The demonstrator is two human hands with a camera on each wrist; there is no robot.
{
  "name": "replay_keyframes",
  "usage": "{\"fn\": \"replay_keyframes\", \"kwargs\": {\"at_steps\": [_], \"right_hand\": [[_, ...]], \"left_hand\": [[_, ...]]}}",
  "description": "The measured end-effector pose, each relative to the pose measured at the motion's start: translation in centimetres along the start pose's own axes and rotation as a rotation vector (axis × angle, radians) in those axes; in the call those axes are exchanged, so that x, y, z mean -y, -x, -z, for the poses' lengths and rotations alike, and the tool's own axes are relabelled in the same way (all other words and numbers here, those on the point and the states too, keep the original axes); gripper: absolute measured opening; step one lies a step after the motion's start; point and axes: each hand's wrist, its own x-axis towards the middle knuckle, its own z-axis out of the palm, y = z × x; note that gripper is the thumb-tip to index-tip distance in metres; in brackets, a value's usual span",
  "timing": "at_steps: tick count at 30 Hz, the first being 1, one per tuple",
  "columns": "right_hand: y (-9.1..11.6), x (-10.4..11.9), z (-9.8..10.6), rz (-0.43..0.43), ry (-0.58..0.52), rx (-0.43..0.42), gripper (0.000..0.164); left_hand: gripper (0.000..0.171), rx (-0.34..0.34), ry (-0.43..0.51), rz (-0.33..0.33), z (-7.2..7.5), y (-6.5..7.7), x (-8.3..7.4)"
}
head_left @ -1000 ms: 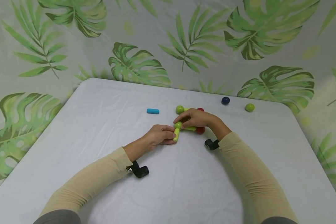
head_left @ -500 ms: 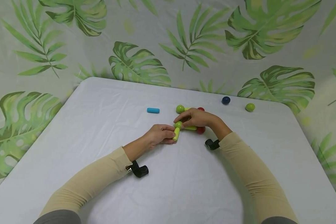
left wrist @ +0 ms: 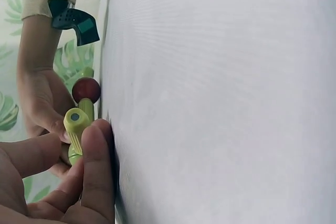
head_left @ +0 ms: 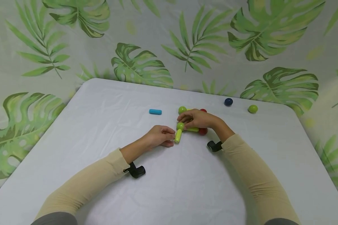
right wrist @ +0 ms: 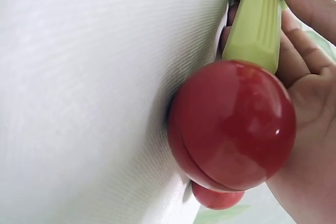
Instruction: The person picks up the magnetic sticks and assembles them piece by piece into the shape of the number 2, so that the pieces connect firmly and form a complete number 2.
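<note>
A ball-and-stick toy build lies on the table in the head view. My right hand (head_left: 200,119) reaches over it and pinches its near green ball (head_left: 180,126) between thumb and fingers. From that ball a yellow-green stick (head_left: 178,136) points toward me. A second stick (right wrist: 253,30) joins the green ball to a large red ball (right wrist: 233,124). My left hand (head_left: 159,136) is just left of the near stick, its fingers spread loosely around the stick's end. Behind my right hand, partly hidden, are another green ball (head_left: 182,110) and red ball (head_left: 204,110).
A blue stick (head_left: 155,112) lies alone left of the build. A dark blue ball (head_left: 228,102) and a loose green ball (head_left: 252,108) rest near the back right edge of the white-covered table (head_left: 169,187). A leaf-print cloth (head_left: 146,28) hangs behind.
My left fingers have let go of the near stick and drawn slightly left. My right hand keeps its hold on the green ball, and the build has barely moved.
</note>
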Motion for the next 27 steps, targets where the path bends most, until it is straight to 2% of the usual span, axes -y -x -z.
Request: {"fn": "replay_keyframes", "kwargs": {"at_steps": [4,8,14,23,27], "right_hand": [[0.06,0.14,-0.16,0.001,0.009,-0.012,0.033],[0.07,0.1,-0.23,-0.014,0.022,-0.024,0.029],[0.19,0.0,-0.29,-0.009,0.023,-0.031,0.029],[0.34,-0.3,-0.25,0.027,0.023,-0.029,0.029],[0.33,-0.23,-0.26,0.035,0.021,-0.03,0.029]], "left_hand": [[0.03,0.002,-0.052,-0.015,0.34,0.15,0.05],[0.028,0.005,-0.065,-0.034,0.51,0.13,0.16],[0.027,0.018,-0.092,-0.066,0.52,0.17,0.2],[0.025,0.01,-0.147,-0.073,0.18,0.08,0.09],[0.024,0.028,-0.154,-0.088,-0.2,-0.04,0.08]]}}
